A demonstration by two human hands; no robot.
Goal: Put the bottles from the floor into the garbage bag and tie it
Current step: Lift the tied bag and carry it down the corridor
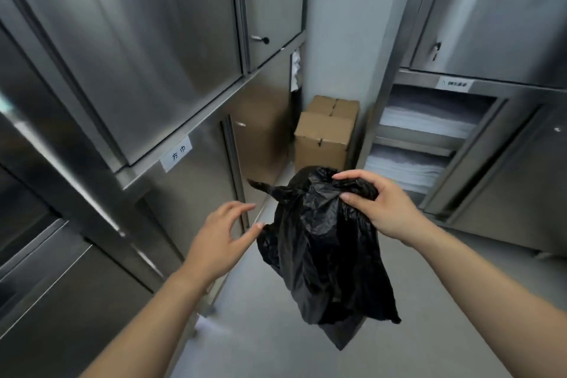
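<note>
A black garbage bag (325, 255) hangs in the air in the middle of the view, above the grey floor. My right hand (380, 205) grips its bunched top from the right. A twisted ear of the bag (270, 189) sticks out to the left. My left hand (221, 239) is just left of the bag with fingers spread, its fingertips close to the bag's left edge, holding nothing. No bottles are visible; what is inside the bag is hidden.
Steel cabinets (122, 70) line the left side, and a steel cabinet with open shelves of white linen (423, 132) stands on the right. Two cardboard boxes (325, 135) sit at the far end of the narrow aisle. Grey floor (260, 331) lies below.
</note>
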